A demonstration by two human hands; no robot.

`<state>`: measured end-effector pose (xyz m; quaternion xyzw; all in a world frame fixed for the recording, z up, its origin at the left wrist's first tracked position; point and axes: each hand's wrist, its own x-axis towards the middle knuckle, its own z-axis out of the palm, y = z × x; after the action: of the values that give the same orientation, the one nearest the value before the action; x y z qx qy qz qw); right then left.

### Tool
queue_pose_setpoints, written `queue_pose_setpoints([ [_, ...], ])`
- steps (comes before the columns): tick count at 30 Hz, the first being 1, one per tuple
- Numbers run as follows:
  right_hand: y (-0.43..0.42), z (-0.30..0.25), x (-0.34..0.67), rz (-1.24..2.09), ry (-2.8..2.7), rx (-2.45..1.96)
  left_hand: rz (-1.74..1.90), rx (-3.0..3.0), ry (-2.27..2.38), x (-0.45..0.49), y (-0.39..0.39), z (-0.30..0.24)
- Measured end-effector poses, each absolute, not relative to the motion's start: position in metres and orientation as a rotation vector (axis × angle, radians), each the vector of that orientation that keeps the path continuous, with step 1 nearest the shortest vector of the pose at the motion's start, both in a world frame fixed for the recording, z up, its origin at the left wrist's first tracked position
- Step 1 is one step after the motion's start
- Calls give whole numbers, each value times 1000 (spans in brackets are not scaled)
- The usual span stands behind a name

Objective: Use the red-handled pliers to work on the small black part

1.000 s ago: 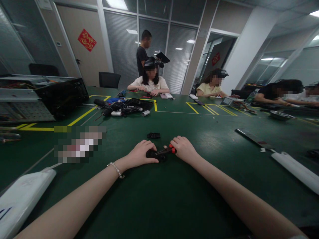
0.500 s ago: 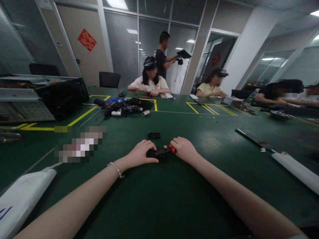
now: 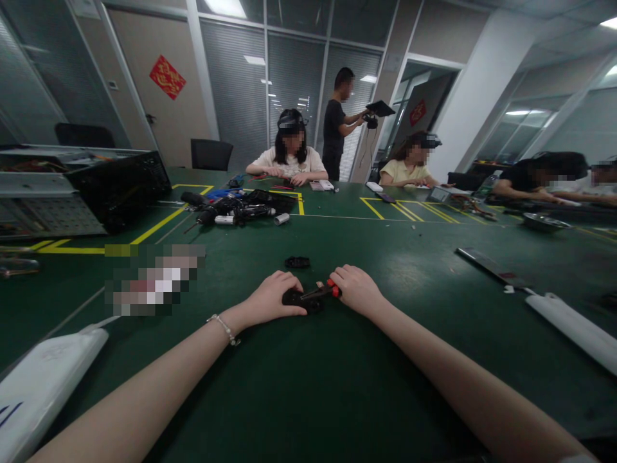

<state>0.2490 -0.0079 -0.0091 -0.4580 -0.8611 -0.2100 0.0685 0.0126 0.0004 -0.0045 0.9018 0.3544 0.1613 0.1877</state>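
Observation:
My left hand (image 3: pixel 272 298) is curled over a small black part (image 3: pixel 299 299) that lies on the green table (image 3: pixel 308 379), pinning it down. My right hand (image 3: pixel 355 287) is closed round a red-handled tool (image 3: pixel 328 290) whose dark tip points left into that black part. The two hands sit close together near the table's middle. A second small black piece (image 3: pixel 297 262) rests on the mat just beyond them, apart from both hands.
White casings lie at the near left (image 3: pixel 41 386) and at the right (image 3: pixel 573 329). A heap of black parts and tools (image 3: pixel 238 208) sits farther back, a black crate (image 3: pixel 120 186) at the left. Seated people work along the far edge; one person stands behind them.
My hands and the tool have stayed where they were. The standing person at the back has walked to the right, carrying a dark device.

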Motion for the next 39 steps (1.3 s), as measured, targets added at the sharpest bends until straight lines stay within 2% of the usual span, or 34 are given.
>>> queue_pose_setpoints([
  [39, -12, -7, 248, -617, -2606, -1400, 449, 2521, 995, 13, -1, -1],
])
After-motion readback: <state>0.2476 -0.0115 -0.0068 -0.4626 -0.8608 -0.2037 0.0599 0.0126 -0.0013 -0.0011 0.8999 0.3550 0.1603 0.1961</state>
